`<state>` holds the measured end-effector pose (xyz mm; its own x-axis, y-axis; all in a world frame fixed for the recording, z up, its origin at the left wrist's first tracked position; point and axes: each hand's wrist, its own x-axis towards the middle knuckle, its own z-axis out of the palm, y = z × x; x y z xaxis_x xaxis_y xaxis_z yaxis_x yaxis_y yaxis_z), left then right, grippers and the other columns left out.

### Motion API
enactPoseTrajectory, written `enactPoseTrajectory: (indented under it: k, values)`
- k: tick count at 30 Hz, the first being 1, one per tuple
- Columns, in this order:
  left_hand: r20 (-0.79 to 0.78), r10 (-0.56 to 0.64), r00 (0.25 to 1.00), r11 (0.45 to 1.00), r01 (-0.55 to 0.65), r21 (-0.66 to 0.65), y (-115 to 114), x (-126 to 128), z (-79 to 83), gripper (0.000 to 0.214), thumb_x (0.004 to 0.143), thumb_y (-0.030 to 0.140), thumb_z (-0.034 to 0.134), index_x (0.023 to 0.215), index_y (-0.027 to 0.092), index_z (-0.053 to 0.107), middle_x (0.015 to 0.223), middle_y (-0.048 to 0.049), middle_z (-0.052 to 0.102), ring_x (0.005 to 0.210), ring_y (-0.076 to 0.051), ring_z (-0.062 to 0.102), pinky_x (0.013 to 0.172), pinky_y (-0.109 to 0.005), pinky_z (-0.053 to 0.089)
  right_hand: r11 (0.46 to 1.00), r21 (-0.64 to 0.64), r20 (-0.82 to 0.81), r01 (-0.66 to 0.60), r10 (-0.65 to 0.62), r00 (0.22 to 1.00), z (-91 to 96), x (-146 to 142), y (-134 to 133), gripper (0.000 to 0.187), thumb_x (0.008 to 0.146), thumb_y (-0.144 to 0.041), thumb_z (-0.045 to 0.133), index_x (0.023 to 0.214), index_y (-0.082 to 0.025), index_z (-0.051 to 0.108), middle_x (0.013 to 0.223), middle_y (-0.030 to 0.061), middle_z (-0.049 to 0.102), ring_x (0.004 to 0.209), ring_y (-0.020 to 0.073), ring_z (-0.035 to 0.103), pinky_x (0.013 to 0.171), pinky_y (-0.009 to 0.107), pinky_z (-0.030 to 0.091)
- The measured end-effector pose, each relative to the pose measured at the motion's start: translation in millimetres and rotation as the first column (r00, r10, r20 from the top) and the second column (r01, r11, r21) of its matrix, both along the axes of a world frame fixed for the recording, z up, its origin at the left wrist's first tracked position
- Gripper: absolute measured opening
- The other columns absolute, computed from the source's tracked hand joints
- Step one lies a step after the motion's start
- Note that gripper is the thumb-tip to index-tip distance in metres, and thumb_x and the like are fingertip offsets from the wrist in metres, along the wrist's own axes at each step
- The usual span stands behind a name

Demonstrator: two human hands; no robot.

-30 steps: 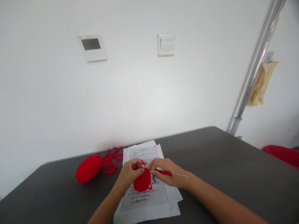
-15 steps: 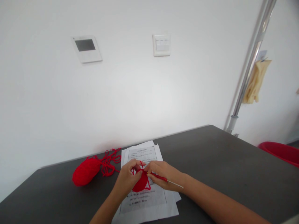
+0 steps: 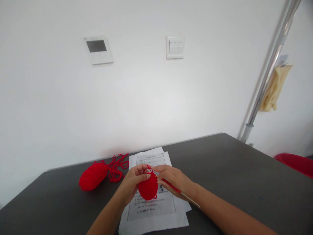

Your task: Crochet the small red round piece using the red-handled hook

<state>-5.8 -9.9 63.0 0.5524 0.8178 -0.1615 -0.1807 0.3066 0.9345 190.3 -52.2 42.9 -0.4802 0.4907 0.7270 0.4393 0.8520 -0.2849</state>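
My left hand (image 3: 133,180) pinches the upper left edge of a round red crochet piece (image 3: 148,189), thumb lying on its face. In my right hand (image 3: 174,179) is a crochet hook (image 3: 176,189) with a red grip and a thin pale shaft that sticks out back toward the wrist. Its working end meets the top right edge of the piece, where a strand of red yarn rises between the two hands. The fine stitches there are too small to make out. Below the piece lie printed paper sheets (image 3: 156,213).
A red yarn ball (image 3: 93,177) with loose tangled strands (image 3: 116,169) rests left of the papers on the dark table (image 3: 220,176). Behind stands a white wall with a switch panel (image 3: 175,47), a small screen unit (image 3: 98,50) and a metal pole (image 3: 269,70). A red rounded object (image 3: 295,163) is at right.
The crochet piece now shows more of its face, and my left thumb sits higher on it. The hook's back end points further down to the right. The whole view has shifted slightly.
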Motion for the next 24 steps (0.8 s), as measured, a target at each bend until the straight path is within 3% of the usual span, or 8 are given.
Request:
enactPoseTrajectory:
  k: [5, 9, 16, 24]
  values:
    - [-0.001, -0.01, 1.0, 1.0, 0.009, -0.011, -1.7, 1.8, 2.5, 0.028, 0.059, 0.021, 0.08, 0.083, 0.012, 0.069, 0.073, -0.0059, 0.069, 0.065, -0.013, 0.061, 0.063, -0.022, 0.044, 0.999, 0.048, -0.008, 0.016, -0.016, 1.0, -0.8, 2.9, 2.0, 0.011, 0.092, -0.017, 0.046, 0.101, -0.019, 0.052, 0.11, 0.0138, 0.065, 0.109, 0.0182, 0.059, 0.088, 0.031, 0.051]
    - [-0.02, 0.002, 1.0, 1.0, -0.002, -0.016, -2.3, 2.0, 2.9, 0.025, 0.058, 0.02, 0.08, 0.078, 0.011, 0.068, 0.07, -0.0049, 0.068, 0.06, -0.011, 0.06, 0.059, -0.021, 0.043, 0.999, -0.042, -0.09, 0.014, -0.018, 0.996, -2.2, 2.3, 0.9, 0.011, 0.09, -0.017, 0.05, 0.1, -0.02, 0.053, 0.114, 0.0119, 0.064, 0.106, 0.017, 0.061, 0.087, 0.03, 0.051]
    - [-0.057, 0.027, 0.998, 0.999, -0.028, -0.03, 0.0, 0.2, 2.5, 0.03, 0.052, 0.017, 0.079, 0.08, 0.011, 0.069, 0.065, -0.0029, 0.067, 0.055, -0.01, 0.058, 0.054, -0.02, 0.039, 0.979, -0.192, -0.261, -0.074, 0.022, 0.965, -4.1, -0.8, 2.5, 0.005, 0.088, -0.022, 0.056, 0.092, -0.02, 0.058, 0.102, 0.0076, 0.068, 0.095, 0.015, 0.065, 0.082, 0.026, 0.052]
    - [-0.146, 0.064, 0.987, 0.998, -0.065, -0.007, -0.2, 1.1, 4.6, 0.03, 0.05, 0.014, 0.075, 0.08, 0.011, 0.069, 0.054, 0.0031, 0.058, 0.047, -0.006, 0.049, 0.049, -0.019, 0.031, 0.9, -0.393, -0.419, -0.187, 0.006, 0.908, -5.8, -4.4, 3.2, 0.008, 0.085, -0.025, 0.061, 0.085, -0.018, 0.064, 0.092, 0.0069, 0.069, 0.088, 0.0162, 0.066, 0.08, 0.029, 0.052]
